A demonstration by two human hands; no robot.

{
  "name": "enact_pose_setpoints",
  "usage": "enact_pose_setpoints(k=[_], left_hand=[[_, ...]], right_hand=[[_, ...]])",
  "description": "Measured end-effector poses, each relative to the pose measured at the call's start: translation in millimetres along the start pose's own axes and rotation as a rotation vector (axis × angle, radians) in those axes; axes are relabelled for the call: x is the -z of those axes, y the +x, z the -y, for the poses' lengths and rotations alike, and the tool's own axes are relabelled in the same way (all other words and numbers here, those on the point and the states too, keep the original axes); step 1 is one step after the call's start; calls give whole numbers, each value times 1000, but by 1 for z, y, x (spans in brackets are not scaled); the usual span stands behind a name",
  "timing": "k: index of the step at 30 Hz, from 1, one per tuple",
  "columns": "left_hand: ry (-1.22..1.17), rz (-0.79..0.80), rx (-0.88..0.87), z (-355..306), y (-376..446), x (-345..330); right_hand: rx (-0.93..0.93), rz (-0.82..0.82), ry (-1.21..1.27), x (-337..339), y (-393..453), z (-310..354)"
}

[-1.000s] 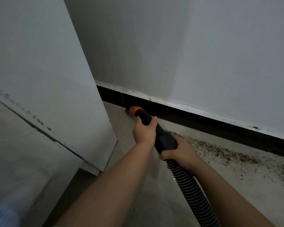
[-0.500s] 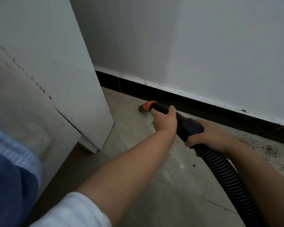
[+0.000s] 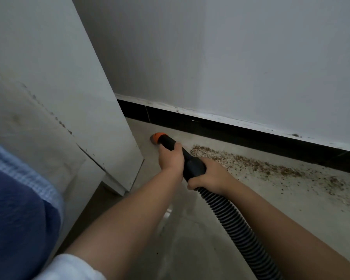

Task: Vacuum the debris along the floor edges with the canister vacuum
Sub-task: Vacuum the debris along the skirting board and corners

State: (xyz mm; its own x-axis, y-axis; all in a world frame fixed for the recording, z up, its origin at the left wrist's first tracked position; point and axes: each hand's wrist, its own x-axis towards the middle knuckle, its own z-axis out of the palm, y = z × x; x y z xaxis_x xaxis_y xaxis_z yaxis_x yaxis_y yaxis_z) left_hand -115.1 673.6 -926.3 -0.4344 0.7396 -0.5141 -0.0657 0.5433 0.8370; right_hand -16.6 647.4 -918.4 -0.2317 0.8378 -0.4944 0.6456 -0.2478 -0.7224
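1. Down at the floor edge, beside the white cabinet panel, the orange nozzle tip sits low on the floor, near the black skirting but apart from it.
2. Left hand is wrapped around the black wand just behind the tip. Right hand clenches the thicker cuff where the ribbed hose joins. Both are grasping; neither is released.
3. Debris: a brown band of crumbs runs along the floor near the skirting, starting just right of the hands and thinning toward the right edge of view. The nozzle lies left of this band, on floor that looks bare.
4. Canister body: not in view; the hose leaves the frame at the bottom.
5. Judgement on the step: the pile is largely untouched, so the sweep along this wall is early.
6. Technique note: keep the tip flat and close to the floor, draw it rightward into the dense end of the band first, slowly, so crumbs lift rather than scatter.
7. Left hand should steer; right hand should only feed hose slack and stop it twisting.
8. Risk: dragging the hose or a forearm through the band would spread it outward.
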Motion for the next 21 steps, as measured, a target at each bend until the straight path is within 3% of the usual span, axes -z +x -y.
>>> enact_pose_setpoints(k=[9,17,21], left_hand=[[-91,-9,63,7,-17,2],[-13,19,65,15,-26,-8],[39,-35,31,11,-11,2]], right_hand=[[15,137,-72,25,-18,5],[10,75,-142,24,-27,-11],[10,64,-3,0,-8,-11]])
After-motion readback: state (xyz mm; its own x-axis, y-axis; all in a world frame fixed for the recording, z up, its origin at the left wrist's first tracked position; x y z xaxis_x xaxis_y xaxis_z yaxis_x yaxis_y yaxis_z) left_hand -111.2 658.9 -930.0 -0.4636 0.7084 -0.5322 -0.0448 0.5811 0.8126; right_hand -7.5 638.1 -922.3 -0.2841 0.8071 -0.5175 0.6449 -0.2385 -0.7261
